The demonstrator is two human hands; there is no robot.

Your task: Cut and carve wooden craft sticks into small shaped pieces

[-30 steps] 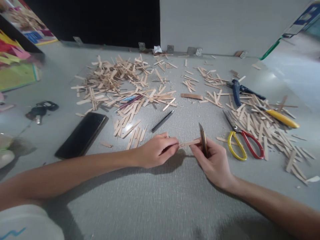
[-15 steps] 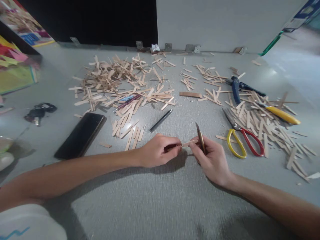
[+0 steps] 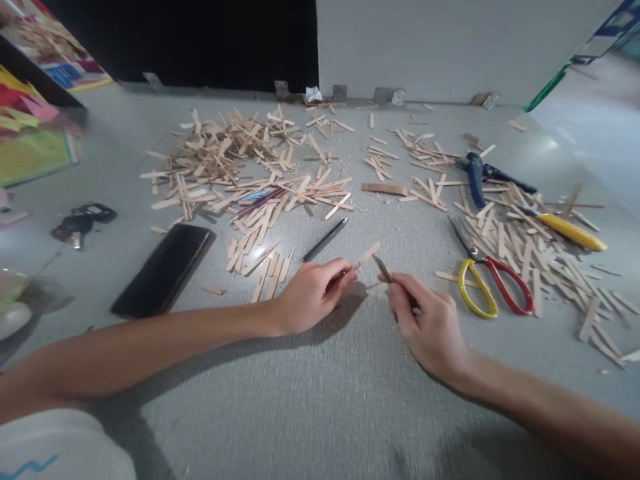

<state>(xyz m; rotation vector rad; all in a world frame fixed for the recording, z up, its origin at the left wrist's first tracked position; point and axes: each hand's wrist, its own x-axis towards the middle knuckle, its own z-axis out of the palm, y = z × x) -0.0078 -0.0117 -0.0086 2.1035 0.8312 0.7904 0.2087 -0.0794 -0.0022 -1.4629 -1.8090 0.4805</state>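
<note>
stick (image 3: 369, 255) in left hand (image 3: 314, 298)

The right hand (image 3: 433, 327) had let go of the wooden stick (image 3: 369, 253), which both hands had gripped in the earlier pictures. The left hand (image 3: 313, 297) alone held it now, having come a little nearer the black pen (image 3: 325, 240). The stick had swung from a shallow slant to a steeper one, close to the pen's own, with its free end to the right of the pen. The knife (image 3: 384, 269) had tipped over toward the pen, its point just beside the stick.
</note>
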